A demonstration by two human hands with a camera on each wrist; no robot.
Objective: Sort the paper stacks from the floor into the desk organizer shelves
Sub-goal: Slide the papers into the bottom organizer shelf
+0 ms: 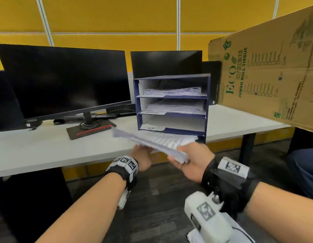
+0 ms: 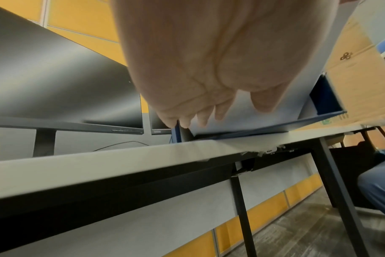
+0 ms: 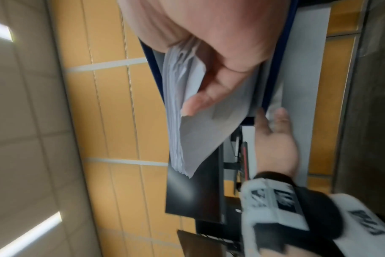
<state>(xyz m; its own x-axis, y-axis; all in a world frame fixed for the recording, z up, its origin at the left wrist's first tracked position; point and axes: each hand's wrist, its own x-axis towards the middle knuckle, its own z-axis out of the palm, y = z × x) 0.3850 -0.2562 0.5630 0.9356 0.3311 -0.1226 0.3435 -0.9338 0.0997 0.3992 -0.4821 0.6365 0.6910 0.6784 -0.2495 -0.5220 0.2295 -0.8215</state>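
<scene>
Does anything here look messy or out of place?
A large flattened cardboard box leans over the right end of the desk, odd among office gear. In the blue organizer, the top two shelves hold ragged, uneven papers, and the bottom shelf is empty. Both hands hold a paper stack in front of it.

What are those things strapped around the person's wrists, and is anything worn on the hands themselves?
Both hands are bare, no gloves or sleeves: left hand, right hand. Each wrist carries a black strap bearing white blocks printed with black square-patterned markers. Under the right wrist hangs a white boxy camera unit with another marker and a thin black cable.
</scene>
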